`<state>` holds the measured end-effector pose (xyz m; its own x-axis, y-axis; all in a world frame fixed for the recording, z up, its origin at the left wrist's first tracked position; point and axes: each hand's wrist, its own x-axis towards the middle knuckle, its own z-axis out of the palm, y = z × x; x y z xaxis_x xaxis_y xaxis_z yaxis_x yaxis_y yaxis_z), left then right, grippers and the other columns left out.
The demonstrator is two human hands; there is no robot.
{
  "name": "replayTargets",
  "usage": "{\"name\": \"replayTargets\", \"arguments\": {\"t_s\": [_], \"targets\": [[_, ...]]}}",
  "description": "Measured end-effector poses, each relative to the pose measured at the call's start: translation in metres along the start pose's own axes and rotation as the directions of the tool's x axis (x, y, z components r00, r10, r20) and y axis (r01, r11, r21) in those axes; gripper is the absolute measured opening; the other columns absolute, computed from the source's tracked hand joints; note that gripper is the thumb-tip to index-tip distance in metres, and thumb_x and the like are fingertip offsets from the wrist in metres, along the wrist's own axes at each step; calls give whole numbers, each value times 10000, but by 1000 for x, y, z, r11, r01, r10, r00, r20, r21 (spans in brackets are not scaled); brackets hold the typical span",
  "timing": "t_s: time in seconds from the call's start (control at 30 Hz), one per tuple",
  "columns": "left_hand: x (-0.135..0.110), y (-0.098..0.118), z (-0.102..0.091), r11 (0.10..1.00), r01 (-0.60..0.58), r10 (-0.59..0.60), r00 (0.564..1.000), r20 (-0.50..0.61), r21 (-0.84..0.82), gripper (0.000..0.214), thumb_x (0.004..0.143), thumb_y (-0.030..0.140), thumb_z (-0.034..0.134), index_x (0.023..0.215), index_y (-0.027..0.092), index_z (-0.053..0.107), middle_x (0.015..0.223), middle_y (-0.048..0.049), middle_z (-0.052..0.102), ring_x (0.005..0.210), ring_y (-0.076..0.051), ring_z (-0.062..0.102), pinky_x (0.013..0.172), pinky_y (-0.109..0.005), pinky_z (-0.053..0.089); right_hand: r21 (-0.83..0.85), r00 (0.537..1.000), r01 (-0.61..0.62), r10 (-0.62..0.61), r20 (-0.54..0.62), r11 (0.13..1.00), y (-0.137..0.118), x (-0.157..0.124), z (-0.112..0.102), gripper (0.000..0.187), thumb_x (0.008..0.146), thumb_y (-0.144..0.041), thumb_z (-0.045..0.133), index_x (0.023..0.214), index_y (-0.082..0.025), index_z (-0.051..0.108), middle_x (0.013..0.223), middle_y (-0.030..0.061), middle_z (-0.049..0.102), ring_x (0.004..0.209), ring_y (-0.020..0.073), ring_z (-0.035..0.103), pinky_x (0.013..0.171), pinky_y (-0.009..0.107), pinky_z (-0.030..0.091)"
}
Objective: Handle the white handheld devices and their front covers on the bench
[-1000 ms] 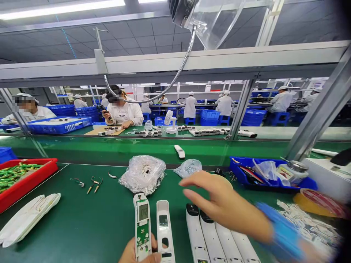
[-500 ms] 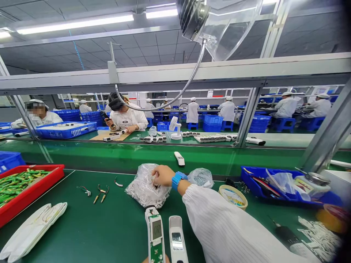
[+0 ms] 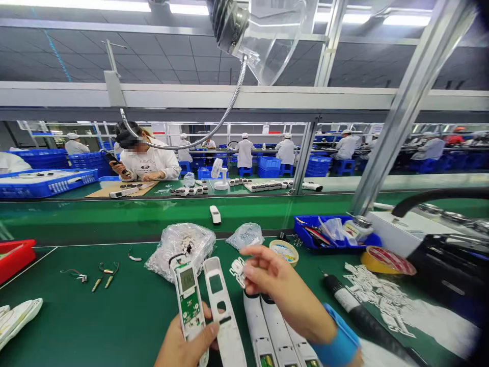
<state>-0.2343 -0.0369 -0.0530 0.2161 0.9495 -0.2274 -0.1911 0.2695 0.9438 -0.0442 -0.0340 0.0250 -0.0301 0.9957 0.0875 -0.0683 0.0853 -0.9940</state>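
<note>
Lighting: bright, even, from ceiling strip lights (image 3: 114, 6). Shadows soft. Wide-angle bending at edges; right corners darkened; lower right blurred; glare on clear shield (image 3: 275, 35).

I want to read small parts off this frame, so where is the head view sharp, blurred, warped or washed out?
Head view: sharp on the left hand holding the circuit board and on the right hand; its blue wristband and the right edge smear; wide-lens bending bows the frame beam; ceiling lights blow out.
</note>
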Motion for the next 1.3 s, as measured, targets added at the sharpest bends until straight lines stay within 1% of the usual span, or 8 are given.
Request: {"name": "replayTargets", "arguments": {"t_s": [0.13,0.27,0.47,0.6,0.83,1.07,1.2,1.3], "targets": [[5,13,27,999,-26,19,990,143,44,416,594,429,803,808,176,553,746,-23,678,701,-187,610,698,-304,483,49,989,-41,47,-138,998,27,-43,-10,260,703,-430,718,817,-205,653,750,25,645,672,161,602,646,285,506],[3,9,48,996,-60,41,970,238,73,374,628,396,787,825,172,562,783,-32,679,764,-200,617,737,-304,484,-196,956,61,-113,-269,979,48,-59,-13,231,725,-454,685,809,-239,688,812,41,662,736,205,607,664,301,498],[-5,1,60,996,-85,84,978,193,-1,364,600,407,799,771,175,576,709,-13,652,677,-175,590,664,-274,472,-487,886,188,-362,-291,853,57,-64,-17,117,788,-384,638,829,-286,689,758,10,635,621,163,539,577,259,468],[-7,5,61,997,-73,72,981,179,0,351,602,409,797,747,172,582,729,-17,653,685,-168,584,662,-263,467,-556,869,228,-424,-255,800,65,-65,-18,86,819,-343,621,872,-299,673,826,13,631,662,167,535,593,257,463],[-3,2,57,997,-79,74,976,205,18,334,631,385,781,772,173,566,730,2,621,674,-134,535,658,-241,454,-618,882,223,-426,-202,754,70,-64,-19,111,851,-321,584,940,-311,650,891,31,601,759,200,544,649,292,462],[-4,2,50,996,-63,43,965,258,70,327,695,396,735,823,180,524,727,21,587,667,-119,494,645,-224,431,-598,888,233,-419,-191,767,63,-66,-12,102,878,-303,546,874,-251,634,920,52,555,793,179,547,662,254,477],[-7,3,52,995,-60,47,985,168,74,319,707,409,726,782,180,517,661,40,540,629,-104,455,597,-199,403,-499,900,187,-352,-258,846,63,-71,-8,192,851,-332,580,1025,-253,600,954,40,578,808,166,573,718,257,494],[-8,4,53,995,-72,61,985,161,64,313,713,415,719,776,181,521,679,29,558,648,-112,472,616,-205,423,-350,904,67,-206,-375,934,65,-73,-4,341,833,-402,588,1138,-256,550,956,34,600,831,171,595,731,257,499]]}}
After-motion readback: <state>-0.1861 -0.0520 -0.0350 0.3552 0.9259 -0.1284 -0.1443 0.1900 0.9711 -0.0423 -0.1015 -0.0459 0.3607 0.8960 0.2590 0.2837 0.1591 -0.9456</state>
